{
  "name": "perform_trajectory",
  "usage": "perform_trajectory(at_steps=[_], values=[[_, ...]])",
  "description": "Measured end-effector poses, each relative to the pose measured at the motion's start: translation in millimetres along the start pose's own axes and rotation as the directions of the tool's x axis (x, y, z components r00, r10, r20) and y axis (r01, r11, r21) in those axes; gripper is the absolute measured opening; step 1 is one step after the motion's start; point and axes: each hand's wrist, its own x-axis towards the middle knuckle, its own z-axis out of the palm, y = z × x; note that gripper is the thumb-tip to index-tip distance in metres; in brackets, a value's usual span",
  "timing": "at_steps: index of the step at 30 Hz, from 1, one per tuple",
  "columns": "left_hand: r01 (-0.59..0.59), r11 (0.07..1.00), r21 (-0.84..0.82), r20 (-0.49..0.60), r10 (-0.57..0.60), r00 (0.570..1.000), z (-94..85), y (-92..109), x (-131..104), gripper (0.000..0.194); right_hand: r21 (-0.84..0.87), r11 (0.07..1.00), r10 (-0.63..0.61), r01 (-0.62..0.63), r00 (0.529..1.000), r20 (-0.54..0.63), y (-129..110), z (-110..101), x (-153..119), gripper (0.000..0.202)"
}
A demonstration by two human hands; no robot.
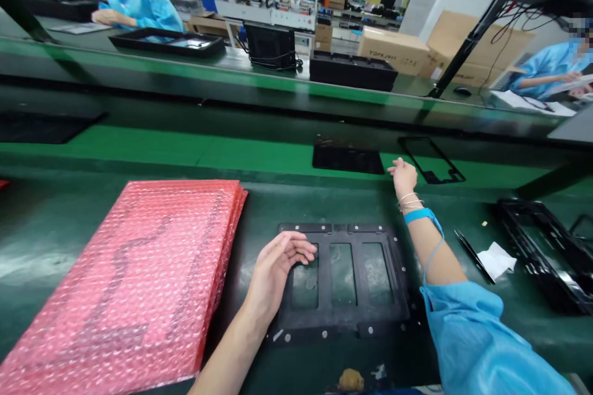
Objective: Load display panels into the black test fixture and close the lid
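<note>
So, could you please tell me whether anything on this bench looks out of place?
Slightly: a crumpled white tissue lies loose beside a thin black strip, and a small brownish scrap sits at the near edge below the black three-window frame.

The left hand (277, 262) rests open on a black frame (345, 281); the right hand (402, 176) reaches toward the belt (231, 151).

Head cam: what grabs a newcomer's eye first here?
The stack of pink bubble-wrap bags at lower left stands out against the dark green bench. Beside it lies a black jig plate with three windows, the left hand open over its left edge. The right hand reaches out to the green conveyor belt, near a thin black frame.
</note>
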Motion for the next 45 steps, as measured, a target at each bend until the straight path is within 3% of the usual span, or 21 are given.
perform_trajectory(at_steps=[3, 6, 10, 13, 16, 22, 26, 28, 29, 31, 33, 36, 38, 40, 42, 45], values=[[0.024, 1.0, -0.013, 0.011, -0.024, 1.0, -0.7, -0.8, -0.1, 0.036, -0.225, 0.973, -0.077, 0.046, 0.988, -0.132, 17.0, -23.3, 7.4, 0.031], [0.052, 0.998, -0.025, 0.042, -0.051, 0.998, -2.8, -3.6, -0.1, 0.034, -0.409, 0.909, -0.168, 0.078, 0.967, -0.189, 32.0, -43.3, 13.1, 0.041], [0.076, 0.997, -0.031, 0.102, -0.072, 0.992, -6.1, -6.4, 0.6, 0.031, -0.566, 0.82, -0.221, 0.089, 0.961, -0.169, 46.3, -57.8, 23.8, 0.056], [0.08, 0.997, -0.015, 0.109, -0.078, 0.991, -5.9, -5.8, 1.8, 0.032, -0.632, 0.769, -0.21, 0.091, 0.971, -0.115, 49.3, -60.1, 32.0, 0.05], [0.074, 0.997, 0.013, 0.06, -0.075, 0.995, -2.7, -4.1, 2.7, 0.034, -0.665, 0.741, -0.189, 0.098, 0.98, -0.065, 42.2, -58.3, 36.7, 0.045], [0.055, 0.997, 0.057, 0.043, -0.057, 0.997, 1.5, -5.6, 0.1, 0.03, -0.608, 0.786, -0.117, 0.108, 0.993, 0.025, 3.7, -50.3, 30.2, 0.065], [-0.095, 0.986, 0.136, -0.011, 0.097, 0.995, -1.6, -6.6, -0.8, 0.032, -0.475, 0.854, -0.139, 0.211, 0.973, 0.183, -14.3, -53.6, -2.0, 0.061], [-0.244, 0.95, 0.194, -0.062, 0.26, 0.964, -3.8, -5.6, -2.2, 0.036, -0.362, 0.876, -0.21, 0.319, 0.927, 0.31, -13.4, -62.7, -33.4, 0.061], [-0.329, 0.916, 0.231, -0.085, 0.356, 0.931, -4.6, -4.4, -4.2, 0.037, -0.271, 0.874, -0.284, 0.403, 0.877, 0.388, -10.1, -69.7, -52.9, 0.061], [-0.474, 0.825, 0.308, -0.124, 0.528, 0.84, -5.1, -0.6, -12.5, 0.038, -0.116, 0.801, -0.452, 0.587, 0.721, 0.525, 1.3, -88.3, -96.4, 0.055], [-0.553, 0.745, 0.374, -0.151, 0.637, 0.756, -4.7, 6.4, -27.0, 0.039, -0.073, 0.696, -0.514, 0.714, 0.567, 0.644, 16.1, -111.1, -140.1, 0.045], [-0.57, 0.651, 0.501, -0.211, 0.731, 0.649, -10.6, 23.3, -54.2, 0.037, -0.065, 0.57, -0.513, 0.819, 0.417, 0.75, 36.1, -144.0, -191.2, 0.042], [-0.502, 0.537, 0.678, -0.21, 0.796, 0.568, -26.1, 36.5, -68.0, 0.034, -0.044, 0.534, -0.502, 0.845, 0.358, 0.787, 44.8, -158.7, -211.1, 0.043], [-0.338, 0.362, 0.869, -0.142, 0.837, 0.529, -52.7, 47.5, -74.0, 0.031, -0.049, 0.511, -0.499, 0.858, 0.342, 0.796, 50.0, -165.5, -220.3, 0.043], [-0.153, 0.23, 0.961, -0.112, 0.829, 0.548, -85.1, 53.6, -72.8, 0.033, -0.071, 0.484, -0.505, 0.872, 0.344, 0.791, 53.4, -166.3, -221.8, 0.042], [0.078, 0.15, 0.986, -0.167, 0.801, 0.574, -124.5, 53.9, -65.1, 0.032, -0.076, 0.431, -0.517, 0.899, 0.315, 0.796, 57.0, -163.6, -217.4, 0.039]])
